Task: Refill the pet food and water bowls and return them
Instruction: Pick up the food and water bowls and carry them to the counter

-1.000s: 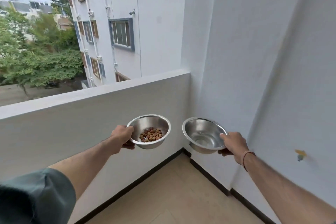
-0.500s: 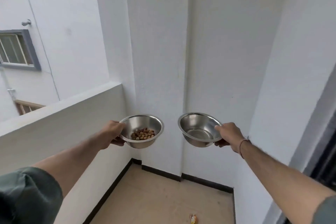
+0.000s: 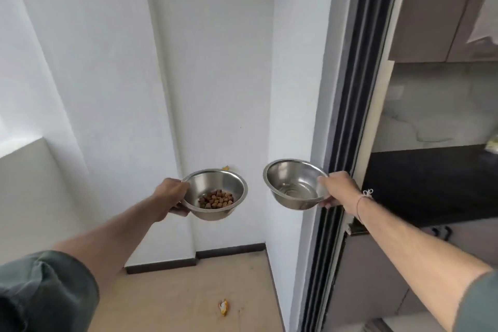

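Two steel bowls are travelling at arm's length as we are standing on the balcony side of the sliding door frame [image 3: 347, 116]. Our left hand [image 3: 172, 197] is gripping the food bowl [image 3: 215, 183] by its rim, thumb over the lip and fingers curled beneath, well to the left of the frame. A small heap of kibble [image 3: 215, 199] is lying in its bottom. Our right hand [image 3: 341, 191] is gripping the water bowl [image 3: 293, 183] the same way. That bowl is hanging just left of the frame, its right edge overlapping the dark tracks from where we are looking. It is tilting a little, and we cannot tell for sure whether a shallow film of water is sitting in it. We are judging the frame to be the main hazard: going through it, the right-hand bowl could be clipping the jamb, jolting a one-sided grip and spilling or dropping the contents. The track at the frame's foot could be catching a toe while our eyes are on the bowls. An orange scrap [image 3: 223, 307] is lying on the floor [image 3: 175, 299] left of the frame, one more thing to slip on.
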A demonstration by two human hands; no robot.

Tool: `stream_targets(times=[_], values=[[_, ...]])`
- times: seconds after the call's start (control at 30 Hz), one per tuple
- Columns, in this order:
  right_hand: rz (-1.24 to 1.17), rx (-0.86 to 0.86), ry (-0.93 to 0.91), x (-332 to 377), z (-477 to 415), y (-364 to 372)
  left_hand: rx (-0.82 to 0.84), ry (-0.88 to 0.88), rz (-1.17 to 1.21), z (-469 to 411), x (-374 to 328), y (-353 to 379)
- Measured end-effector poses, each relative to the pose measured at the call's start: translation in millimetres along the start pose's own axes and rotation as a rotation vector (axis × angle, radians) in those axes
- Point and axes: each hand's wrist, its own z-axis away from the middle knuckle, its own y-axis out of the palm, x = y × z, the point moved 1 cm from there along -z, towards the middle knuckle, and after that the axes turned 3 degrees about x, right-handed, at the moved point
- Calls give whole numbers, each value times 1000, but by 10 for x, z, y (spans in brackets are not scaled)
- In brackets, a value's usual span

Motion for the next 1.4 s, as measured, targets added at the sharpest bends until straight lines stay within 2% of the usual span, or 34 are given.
stream_targets(times=[0.4,0.87,1.13,1.4], values=[[-8,-230,115,-831,20,-1621,279,135,-46,-53,-937,1849],[-65,-378,221,-1633,-235,-2984,461,154,-60,214,-1600,3652],[-75,-427,256,-1980,-685,-3737,464,121,-36,173,-1989,4573],[-53,-405,258,-2220,-1329,-4510,467,83,-25,127,-2450,5312]])
